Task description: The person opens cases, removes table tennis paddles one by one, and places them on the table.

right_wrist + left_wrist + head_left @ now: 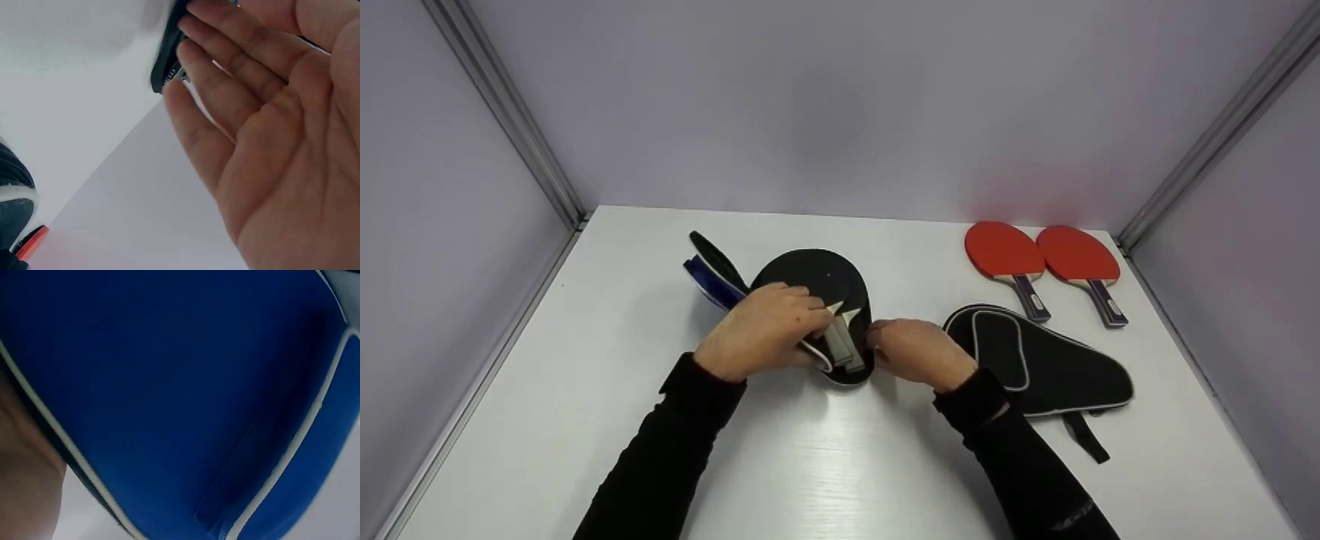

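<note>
A blue paddle case [169, 382] with white piping stands unzipped, its cover folded back to the left in the head view. Inside its black lining [860, 371] lie two overlapping table tennis paddles [814, 270], black faces up, handles toward me. My left hand [769, 326] grips the cover's edge, its fingers reaching over near the handles. At the case's right rim, my right hand [919, 349] pinches the zippered edge [166, 56]; its fingertips are partly hidden in the head view.
A black paddle case [1061, 371] with white piping and a strap [1085, 437] lies on the right of the white table [585, 315]. Behind it are two red paddles, one [1001, 249] beside the other [1078, 253]. Pale walls [840, 112] enclose the back and sides.
</note>
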`<state>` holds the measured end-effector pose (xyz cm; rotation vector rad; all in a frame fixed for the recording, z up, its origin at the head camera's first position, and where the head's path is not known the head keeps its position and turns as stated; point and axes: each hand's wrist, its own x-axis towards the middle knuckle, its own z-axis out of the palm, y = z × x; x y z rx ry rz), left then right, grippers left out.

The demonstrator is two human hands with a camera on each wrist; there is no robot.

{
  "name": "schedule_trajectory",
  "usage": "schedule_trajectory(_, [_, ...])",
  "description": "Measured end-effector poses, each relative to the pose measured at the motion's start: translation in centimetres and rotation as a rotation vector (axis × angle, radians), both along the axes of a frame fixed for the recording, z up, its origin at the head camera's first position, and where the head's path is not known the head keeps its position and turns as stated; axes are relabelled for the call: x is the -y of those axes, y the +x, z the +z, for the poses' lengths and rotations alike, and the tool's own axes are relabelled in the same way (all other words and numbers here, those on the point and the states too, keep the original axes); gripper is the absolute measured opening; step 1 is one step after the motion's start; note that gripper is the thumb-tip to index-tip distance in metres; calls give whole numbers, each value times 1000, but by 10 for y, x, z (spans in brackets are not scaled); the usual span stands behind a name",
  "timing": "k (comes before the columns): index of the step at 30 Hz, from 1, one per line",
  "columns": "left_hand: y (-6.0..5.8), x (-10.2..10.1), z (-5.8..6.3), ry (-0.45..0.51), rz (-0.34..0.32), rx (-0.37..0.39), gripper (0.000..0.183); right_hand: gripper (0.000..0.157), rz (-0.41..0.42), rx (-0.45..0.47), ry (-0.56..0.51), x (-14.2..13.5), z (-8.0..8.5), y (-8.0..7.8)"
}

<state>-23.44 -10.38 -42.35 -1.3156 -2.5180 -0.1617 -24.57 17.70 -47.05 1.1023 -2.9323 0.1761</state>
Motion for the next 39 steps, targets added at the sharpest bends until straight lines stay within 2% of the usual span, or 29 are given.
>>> schedule_trajectory(5, [-1,6,4,42,25,200,35,25,-39,15,4,-4,4,5])
schedule_trajectory(8, [-1,7,4,42,58,281,33,28,-57,6,-1,-8,6,11])
schedule_trajectory(11, [-1,7,3,36,74,315,34,27,-58,-24,-7,-13,6,18])
schedule_trajectory(16, [-5,5,-1,30,32,299,36,25,-48,-70,2,-24,5,27])
schedule_trajectory(19, [-6,4,-4,25,32,350,35,24,-41,-81,9,-31,5,32])
schedule_trajectory(23, [-7,5,-6,33,58,453,36,22,-35,-67,12,-39,7,40])
schedule_trajectory(28, [-9,9,-6,15,92,512,40,21,-41,-11,29,-44,12,46])
schedule_trajectory(35, [-8,17,-4,7,163,635,52,19,-32,67,47,-49,18,45])
schedule_trajectory(39, [-7,22,-5,-23,228,670,68,13,-13,62,53,-53,18,42])
